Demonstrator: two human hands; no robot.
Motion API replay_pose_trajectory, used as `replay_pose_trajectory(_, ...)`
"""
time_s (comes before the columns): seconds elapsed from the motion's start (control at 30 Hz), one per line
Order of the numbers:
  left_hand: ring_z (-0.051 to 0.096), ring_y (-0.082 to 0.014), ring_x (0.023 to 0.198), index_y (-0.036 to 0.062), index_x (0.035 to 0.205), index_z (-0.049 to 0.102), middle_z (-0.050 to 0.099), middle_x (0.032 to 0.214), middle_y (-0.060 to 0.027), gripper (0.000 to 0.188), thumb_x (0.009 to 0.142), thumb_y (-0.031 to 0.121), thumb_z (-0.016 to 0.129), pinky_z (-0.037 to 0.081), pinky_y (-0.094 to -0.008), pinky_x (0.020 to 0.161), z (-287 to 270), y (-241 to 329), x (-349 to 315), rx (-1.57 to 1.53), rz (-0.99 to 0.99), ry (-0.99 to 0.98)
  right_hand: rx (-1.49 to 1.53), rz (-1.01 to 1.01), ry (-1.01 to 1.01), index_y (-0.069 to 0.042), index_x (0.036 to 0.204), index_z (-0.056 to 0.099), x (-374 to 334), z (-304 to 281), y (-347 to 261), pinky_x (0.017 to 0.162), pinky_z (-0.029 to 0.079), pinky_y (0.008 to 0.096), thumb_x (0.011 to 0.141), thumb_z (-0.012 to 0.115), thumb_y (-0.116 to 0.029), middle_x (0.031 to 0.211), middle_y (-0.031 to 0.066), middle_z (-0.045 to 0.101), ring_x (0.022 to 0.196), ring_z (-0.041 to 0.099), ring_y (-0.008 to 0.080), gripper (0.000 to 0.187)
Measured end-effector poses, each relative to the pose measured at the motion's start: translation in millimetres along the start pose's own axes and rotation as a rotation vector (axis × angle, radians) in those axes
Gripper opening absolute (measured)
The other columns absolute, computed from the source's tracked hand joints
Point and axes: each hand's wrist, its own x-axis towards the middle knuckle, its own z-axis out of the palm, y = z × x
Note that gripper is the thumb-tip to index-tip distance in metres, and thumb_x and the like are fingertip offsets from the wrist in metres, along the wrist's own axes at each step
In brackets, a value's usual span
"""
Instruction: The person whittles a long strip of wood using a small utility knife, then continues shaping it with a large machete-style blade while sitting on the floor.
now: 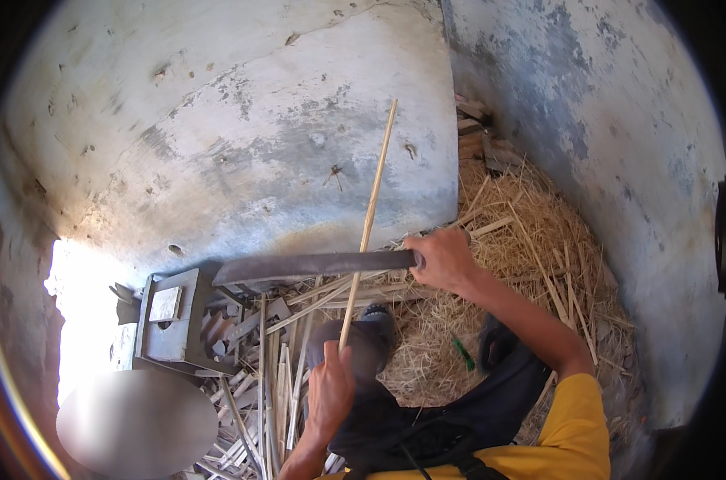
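Note:
My left hand [329, 392] is closed round the lower end of a long, thin bamboo strip [373, 196], which rises at a slight tilt in front of the wall. In my right hand [445, 260] is the handle of a machete [315, 265], its broad dark blade pointing left. The blade lies level across the strip in this view; whether the two touch I cannot tell. Both hands are above my bent legs in dark trousers.
Pale shavings [435, 352] heap up on the floor to the right. Cut strips [287, 384] lie beside my left leg, near a grey wooden box [171, 316]. A green object [463, 352] sits on the shavings. Weathered walls [299, 144] stand ahead and at right.

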Motion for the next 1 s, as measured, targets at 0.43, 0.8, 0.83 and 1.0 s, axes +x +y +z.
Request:
replay_pose_trajectory(0.43,0.064,-0.05,0.063,0.004,0.105,0.045,0.064,0.068,-0.0285,0.015,0.107,0.017,0.052,0.046,-0.0595,0.051,4,1,6,0.161,0.045,-0.083,0.03,0.124,-0.128,-0.012,0.101,0.079,7,-20,-1,0.058,0.06,0.0436,0.084,0.07,-0.019,0.068,0.0108,0.072,0.061,0.073,0.0251,0.021)
replay_pose_trajectory(0.8,0.064,-0.0479,0.061,0.0026,0.109,0.049,0.064,0.065,-0.0257,0.02,0.104,0.019,0.059,0.047,-0.0558,0.051,11,-10,5,0.079,0.061,-0.021,0.081,-0.02,-0.087,-0.014,0.097,0.078,-21,-7,-32,0.055,0.055,0.0422,0.078,0.075,-0.016,0.063,0.0068,0.067,0.057,0.069,0.0235,0.02)
replay_pose_trajectory(0.83,0.064,-0.0478,0.061,0.0026,0.109,0.05,0.064,0.065,-0.0254,0.021,0.104,0.019,0.06,0.047,-0.0552,0.052,13,-8,5,0.05,0.057,-0.017,0.073,-0.046,-0.018,-0.014,0.097,0.078,-27,-3,-32,0.055,0.055,0.042,0.078,0.075,-0.017,0.062,0.0068,0.067,0.057,0.069,0.0241,0.02)
replay_pose_trajectory(1.0,0.064,-0.0479,0.061,0.0033,0.109,0.05,0.063,0.065,-0.0259,0.02,0.103,0.019,0.062,0.046,-0.0544,0.051,9,2,0,-0.013,0.027,0.011,0.091,0.12,0.189,-0.009,0.092,0.076,-14,11,6,0.055,0.056,0.0388,0.077,0.08,-0.016,0.061,0.0083,0.067,0.054,0.068,0.0231,0.017)
